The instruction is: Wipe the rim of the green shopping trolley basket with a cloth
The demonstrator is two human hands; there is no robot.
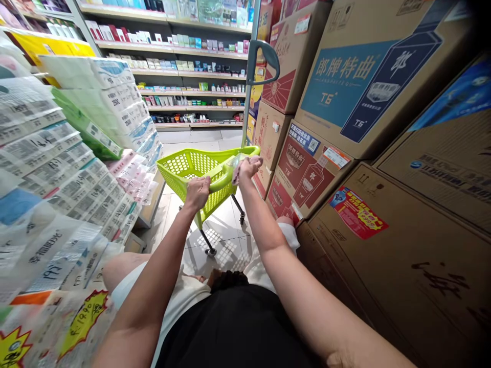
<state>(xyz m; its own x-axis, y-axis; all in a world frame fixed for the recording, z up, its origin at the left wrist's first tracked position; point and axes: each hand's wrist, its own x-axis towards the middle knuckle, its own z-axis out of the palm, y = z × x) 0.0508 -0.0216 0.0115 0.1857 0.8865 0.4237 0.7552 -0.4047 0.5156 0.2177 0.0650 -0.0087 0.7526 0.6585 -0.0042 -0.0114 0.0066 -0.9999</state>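
A lime-green shopping cart point(172, 176) stands in front of me, its perforated basket showing nothing inside that I can make out. My left hand point(198, 193) is closed around the left part of its handle point(221, 181). At the right end of the handle, my right hand point(250, 167) grips a crumpled pinkish-grey cloth point(236, 173), pressed close to the cart. Whether those fingers also hold the handle, I cannot tell. Dark legs with small casters point(210, 252) show below the basket.
Stacked packs of tissue paper point(115, 107) line the left side. Large cardboard boxes point(337, 76) are piled high on the right, with a grey handle point(264, 62) jutting out beside them. Shelves of small goods point(210, 75) cross the far end. Pale floor tiles point(192, 136) lie between.
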